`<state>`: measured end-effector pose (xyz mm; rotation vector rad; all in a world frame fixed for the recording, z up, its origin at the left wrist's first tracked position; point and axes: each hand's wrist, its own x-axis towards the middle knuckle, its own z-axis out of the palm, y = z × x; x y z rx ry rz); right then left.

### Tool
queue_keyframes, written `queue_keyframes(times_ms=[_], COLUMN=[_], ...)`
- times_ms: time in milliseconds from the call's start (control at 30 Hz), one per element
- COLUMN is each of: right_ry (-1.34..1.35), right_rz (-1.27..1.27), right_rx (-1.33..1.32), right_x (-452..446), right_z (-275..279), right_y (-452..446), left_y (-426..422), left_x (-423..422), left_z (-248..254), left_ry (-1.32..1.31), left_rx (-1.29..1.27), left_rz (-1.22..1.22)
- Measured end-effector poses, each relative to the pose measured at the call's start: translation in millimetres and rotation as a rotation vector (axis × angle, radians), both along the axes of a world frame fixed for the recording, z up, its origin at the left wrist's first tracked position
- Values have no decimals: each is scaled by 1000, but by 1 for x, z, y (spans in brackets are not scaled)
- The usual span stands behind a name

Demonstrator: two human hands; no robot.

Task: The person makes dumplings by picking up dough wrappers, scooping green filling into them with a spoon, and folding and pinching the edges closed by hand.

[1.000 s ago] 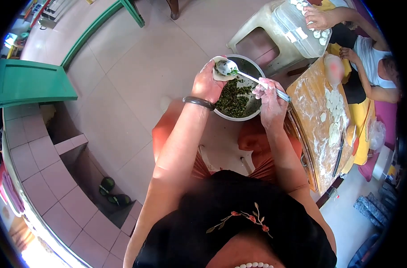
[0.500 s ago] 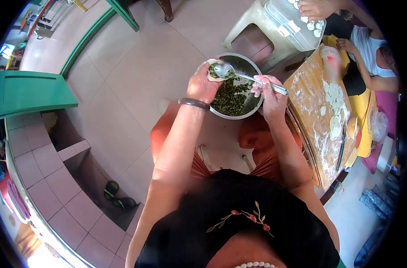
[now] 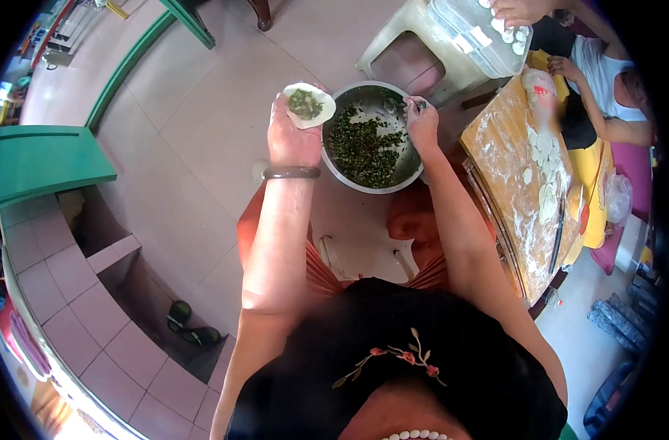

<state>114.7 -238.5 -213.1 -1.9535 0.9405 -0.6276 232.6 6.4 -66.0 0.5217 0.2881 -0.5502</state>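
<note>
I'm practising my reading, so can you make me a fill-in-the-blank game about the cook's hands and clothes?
1. The left hand holds a dough wrapper topped with chopped ____ filling.
2. The right hand holds a ____ over the metal bowl.
3. The dark bangle is on the ____ wrist.
4. The top with embroidered flowers is ____.

Missing words: green; spoon; left; black.

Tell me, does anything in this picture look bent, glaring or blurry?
Head view: the tiled ledge bows and corners go black; head view: glare whitens the bottom left; head view: blur smudges the upper right of the flour-dusted board, while the dough wrapper in the left hand looks fairly clear.
</note>
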Motion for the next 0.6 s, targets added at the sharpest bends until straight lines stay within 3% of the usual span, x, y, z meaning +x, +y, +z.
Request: queue_keyframes(times_ms=[133, 233, 367, 600], right_ry=[10, -113, -116, -269], right_rz=[35, -16, 159, -48], right_rx=[6, 411, 275, 619], right_x=[14, 34, 47, 37], right_z=[-16, -17, -21, -19], right_y=[1, 16, 28, 31], left_y=[1, 0, 2, 2], left_x=[0, -1, -2, -2], left_z=[2, 0, 2, 1], left_ry=[8, 14, 22, 24], left_rx=[9, -2, -13, 50], left_rz=[-46, -62, -52, -71])
